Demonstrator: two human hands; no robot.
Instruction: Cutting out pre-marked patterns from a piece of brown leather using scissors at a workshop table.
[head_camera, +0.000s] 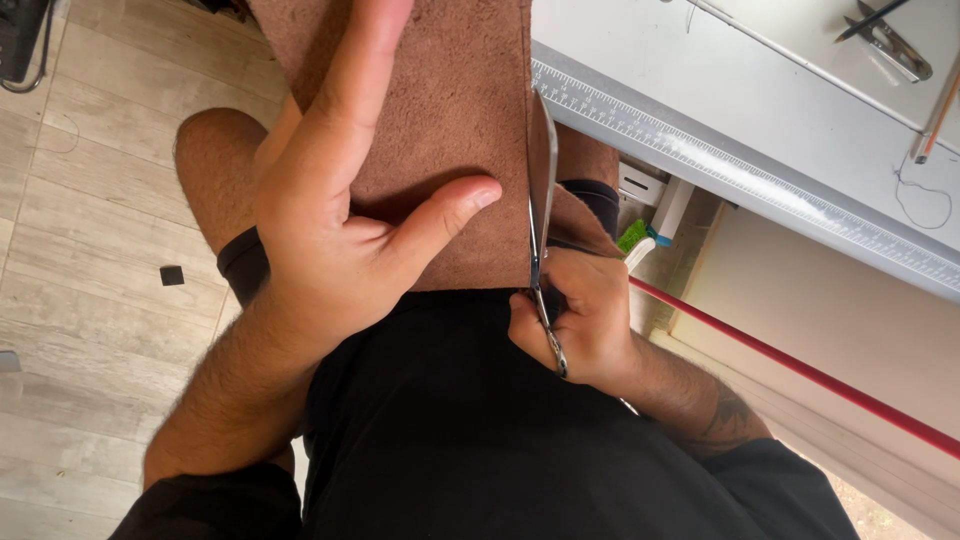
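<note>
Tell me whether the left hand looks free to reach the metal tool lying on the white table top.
Probably not as things stand: the left hand is pressed flat on the brown suede sheet, and the metal tool lies far across the white table, beyond the right hand working the scissors.

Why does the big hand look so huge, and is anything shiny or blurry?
Head view: the left hand sits close to the camera, so it looks oversized; soft even light, a small shadow under its thumb on the brown leather; the scissors glint; nothing looks badly blurred.
</note>
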